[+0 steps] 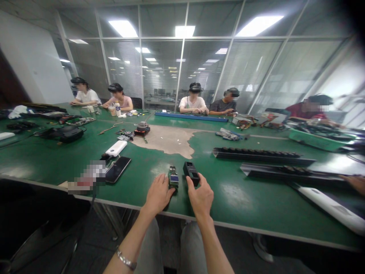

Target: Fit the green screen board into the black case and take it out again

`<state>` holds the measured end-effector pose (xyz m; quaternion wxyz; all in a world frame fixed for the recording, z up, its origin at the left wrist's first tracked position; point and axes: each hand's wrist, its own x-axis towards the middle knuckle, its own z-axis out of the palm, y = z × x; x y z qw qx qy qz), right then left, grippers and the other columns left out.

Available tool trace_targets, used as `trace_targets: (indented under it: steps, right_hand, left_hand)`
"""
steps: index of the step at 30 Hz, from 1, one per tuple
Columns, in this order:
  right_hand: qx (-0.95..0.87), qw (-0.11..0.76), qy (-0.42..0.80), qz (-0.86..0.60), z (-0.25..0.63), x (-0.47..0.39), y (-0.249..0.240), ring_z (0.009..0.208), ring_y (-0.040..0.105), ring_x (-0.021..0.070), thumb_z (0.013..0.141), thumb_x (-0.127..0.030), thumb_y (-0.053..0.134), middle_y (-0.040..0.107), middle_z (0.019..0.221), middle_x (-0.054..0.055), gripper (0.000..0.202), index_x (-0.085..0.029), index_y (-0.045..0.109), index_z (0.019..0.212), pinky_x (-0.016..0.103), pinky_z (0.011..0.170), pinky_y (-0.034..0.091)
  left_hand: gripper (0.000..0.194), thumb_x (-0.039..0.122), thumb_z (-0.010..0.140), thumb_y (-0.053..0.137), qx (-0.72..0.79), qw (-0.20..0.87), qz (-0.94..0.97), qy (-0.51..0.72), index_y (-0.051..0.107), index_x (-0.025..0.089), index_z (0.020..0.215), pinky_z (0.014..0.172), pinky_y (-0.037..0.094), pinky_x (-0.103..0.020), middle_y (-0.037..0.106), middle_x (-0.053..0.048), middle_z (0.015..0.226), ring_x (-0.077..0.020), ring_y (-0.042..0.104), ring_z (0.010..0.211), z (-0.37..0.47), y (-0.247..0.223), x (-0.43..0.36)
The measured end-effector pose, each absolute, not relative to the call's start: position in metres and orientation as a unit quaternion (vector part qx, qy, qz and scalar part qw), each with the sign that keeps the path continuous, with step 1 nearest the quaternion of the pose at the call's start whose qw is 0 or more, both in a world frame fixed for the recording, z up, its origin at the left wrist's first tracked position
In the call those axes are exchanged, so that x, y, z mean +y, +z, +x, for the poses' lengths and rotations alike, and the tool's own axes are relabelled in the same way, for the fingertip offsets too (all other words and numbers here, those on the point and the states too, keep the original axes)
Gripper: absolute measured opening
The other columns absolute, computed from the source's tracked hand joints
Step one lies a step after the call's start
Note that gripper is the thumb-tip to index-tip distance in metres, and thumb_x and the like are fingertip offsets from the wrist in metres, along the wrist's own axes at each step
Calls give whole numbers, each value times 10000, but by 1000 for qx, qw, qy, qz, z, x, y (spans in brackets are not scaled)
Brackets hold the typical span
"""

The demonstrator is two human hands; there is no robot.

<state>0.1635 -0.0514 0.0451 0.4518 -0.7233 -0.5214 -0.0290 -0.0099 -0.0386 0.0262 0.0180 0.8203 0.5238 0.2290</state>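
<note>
Near the front edge of the green table, my left hand (pixel 157 195) has its fingers and thumb around a small circuit board (pixel 173 177) with a bluish display. Just right of it, a black plastic housing (pixel 191 173) with a rectangular opening is gripped between the thumb and fingers of my right hand (pixel 200 195). The board and the housing are side by side, a small gap apart. Part of the housing's right side is hidden by my fingers.
A black smartphone (pixel 118 169) and a white power bank (pixel 116 148) lie to the left. Long black rails (pixel 265 155) lie at right, near a white tool (pixel 332 207). A torn brown sheet (pixel 168 139) covers mid-table. Several people sit across; another person's hand (pixel 355 183) shows at right.
</note>
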Motion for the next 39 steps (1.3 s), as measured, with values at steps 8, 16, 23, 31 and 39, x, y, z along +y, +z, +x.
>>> trace_targets:
  steps: [8, 16, 23, 31, 39]
  right_hand:
    - [-524, 396, -44, -753, 171, -52, 28, 913, 629, 274, 887, -533, 474, 682, 1016, 153, 572, -106, 556, 1260, 334, 803, 431]
    - [-514, 340, -38, -787, 166, -61, 30, 903, 636, 272, 871, -488, 514, 673, 989, 142, 532, -120, 539, 1254, 330, 795, 427]
    - [-522, 353, -66, -774, 163, -64, 30, 1008, 592, 309, 827, -541, 569, 652, 1081, 194, 661, -64, 498, 1279, 354, 853, 415]
    - [-519, 349, -83, -776, 165, -63, 31, 1004, 583, 319, 829, -570, 555, 646, 1091, 212, 722, -41, 495, 1317, 374, 869, 408]
    - [-510, 378, -32, -772, 161, -62, 44, 852, 644, 266, 850, -564, 530, 706, 933, 135, 521, -158, 638, 1158, 336, 773, 429]
  left_hand:
    - [503, 450, 968, 405, 523, 15, 820, 232, 441, 156, 1374, 1130, 315, -480, 442, -149, 1465, -290, 374, 1377, -10, 27, -39]
    - [513, 466, 965, 398, 523, 20, 820, 232, 442, 158, 1373, 1125, 312, -484, 440, -154, 1466, -293, 371, 1379, -10, 28, -39]
    - [527, 456, 966, 407, 526, 21, 819, 227, 428, 137, 1385, 1138, 300, -475, 428, -164, 1473, -289, 359, 1386, -10, 26, -39]
    - [503, 427, 966, 408, 519, 13, 822, 233, 443, 125, 1367, 1144, 294, -471, 434, -167, 1469, -285, 366, 1384, -10, 23, -38]
    - [447, 392, 969, 401, 517, 31, 822, 237, 463, 156, 1344, 1141, 304, -479, 436, -147, 1468, -276, 371, 1380, -12, 27, -39]
